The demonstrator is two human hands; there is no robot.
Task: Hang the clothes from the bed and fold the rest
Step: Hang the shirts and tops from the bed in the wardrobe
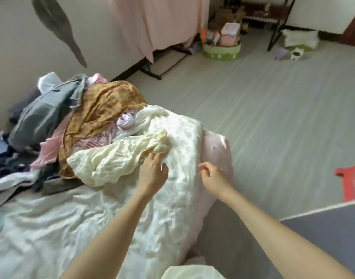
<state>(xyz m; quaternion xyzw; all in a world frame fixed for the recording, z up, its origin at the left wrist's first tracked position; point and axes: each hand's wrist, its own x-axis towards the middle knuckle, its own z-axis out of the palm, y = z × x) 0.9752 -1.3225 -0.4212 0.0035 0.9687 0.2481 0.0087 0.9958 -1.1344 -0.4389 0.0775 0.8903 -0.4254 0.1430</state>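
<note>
Reaching for the cream blouse (116, 160) on the bed (178, 178): left hand (154, 172) touches its hem, fingers (155, 158) loosely curled; right hand (213, 176) hovers empty.

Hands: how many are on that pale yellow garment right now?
1. The left hand touches the yellow garment at its edge; the right hand hovers apart over the bed, fingers loosely curled, holding nothing.

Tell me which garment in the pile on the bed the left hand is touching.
The crinkled cream-yellow garment at the pile's front edge. The left hand rests on its end, while the mustard patterned cloth and grey jeans lie farther back, untouched.
</note>
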